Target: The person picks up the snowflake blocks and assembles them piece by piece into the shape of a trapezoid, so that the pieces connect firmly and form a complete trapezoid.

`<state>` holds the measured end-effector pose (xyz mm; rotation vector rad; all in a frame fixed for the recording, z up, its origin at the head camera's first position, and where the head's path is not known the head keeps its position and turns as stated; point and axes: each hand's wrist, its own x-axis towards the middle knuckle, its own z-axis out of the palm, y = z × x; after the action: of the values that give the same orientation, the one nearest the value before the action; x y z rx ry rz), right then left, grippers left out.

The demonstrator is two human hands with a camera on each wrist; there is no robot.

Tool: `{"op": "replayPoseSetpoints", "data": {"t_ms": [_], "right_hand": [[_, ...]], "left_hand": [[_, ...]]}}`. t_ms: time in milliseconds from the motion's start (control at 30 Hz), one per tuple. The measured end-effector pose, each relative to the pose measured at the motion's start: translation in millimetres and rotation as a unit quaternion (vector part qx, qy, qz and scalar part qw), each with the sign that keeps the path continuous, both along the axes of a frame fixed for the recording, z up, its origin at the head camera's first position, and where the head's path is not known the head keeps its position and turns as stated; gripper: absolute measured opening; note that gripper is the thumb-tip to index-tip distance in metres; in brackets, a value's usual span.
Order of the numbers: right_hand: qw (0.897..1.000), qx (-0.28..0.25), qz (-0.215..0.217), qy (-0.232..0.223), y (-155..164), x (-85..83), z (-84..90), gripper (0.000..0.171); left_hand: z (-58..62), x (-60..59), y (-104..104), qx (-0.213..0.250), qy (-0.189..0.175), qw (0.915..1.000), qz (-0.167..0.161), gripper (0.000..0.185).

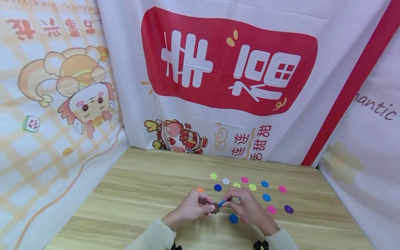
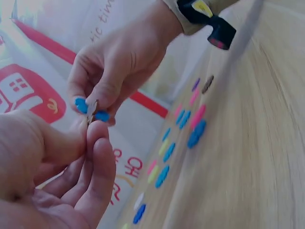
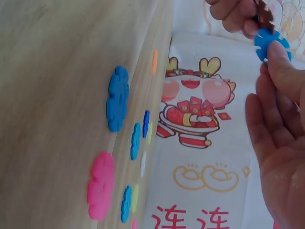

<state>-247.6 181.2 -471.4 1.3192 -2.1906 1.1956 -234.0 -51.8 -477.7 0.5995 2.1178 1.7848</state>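
In the head view my left hand [image 1: 192,208] pinches a brown notched snowflake disc [image 1: 216,209] between thumb and fingers. Facing it, my right hand [image 1: 247,205] pinches a blue snowflake disc [image 1: 221,203] by its edge. The two discs meet crosswise above the table; in the left wrist view the edge of the brown disc [image 2: 93,109] runs between two visible parts of the blue disc [image 2: 102,115]. Seen from the right wrist, my right thumb lies flat over the blue disc [image 3: 265,43], while the brown disc [image 3: 263,18] stands above it in my left fingers.
Loose snowflake discs lie scattered over the wooden table [image 1: 131,194], mostly beyond and right of my hands: a blue one [image 1: 233,218] close by, a dark blue one [image 1: 217,188], a purple one [image 1: 289,209], plus several pink and yellow ones. Printed cloth [image 1: 187,111] hangs behind the table.
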Motion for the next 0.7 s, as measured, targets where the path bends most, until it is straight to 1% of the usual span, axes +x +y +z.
{"op": "replayPoseSetpoints", "data": {"t_ms": [133, 200, 367, 500, 567, 633, 700], "right_hand": [[0.999, -0.028, -0.009, 0.037, -5, 1.8, -0.8, 0.016], [0.999, -0.030, -0.012, 0.043, -7, 3.0, -1.7, 0.017], [0.998, 0.001, -0.029, 0.061, -11, 6.5, -3.3, 0.010], [0.994, 0.032, -0.044, 0.093, -12, 8.9, -2.2, 0.005], [0.991, 0.043, -0.042, 0.119, -13, 9.2, -0.9, 0.006], [0.989, 0.049, -0.036, 0.134, -14, 9.0, 0.1, 0.008], [0.989, 0.053, -0.026, 0.135, -14, 8.3, 0.4, 0.007]], "left_hand": [[3.1, 3.7, 3, 0.001, -0.004, 0.9998, 0.020, 0.006], [3.6, 4.5, 4, 0.000, -0.007, 0.9995, 0.030, 0.007], [2.4, 6.2, 4, -0.006, -0.018, 0.9983, 0.055, 0.007], [1.5, 7.3, 7, -0.018, -0.019, 0.9975, 0.066, 0.008], [0.8, 6.9, 8, -0.026, -0.017, 0.9973, 0.067, 0.009], [-0.8, 5.9, 9, -0.031, -0.017, 0.9971, 0.067, 0.010], [-2.6, 3.8, 8, -0.030, -0.022, 0.9978, 0.056, 0.010]]}}
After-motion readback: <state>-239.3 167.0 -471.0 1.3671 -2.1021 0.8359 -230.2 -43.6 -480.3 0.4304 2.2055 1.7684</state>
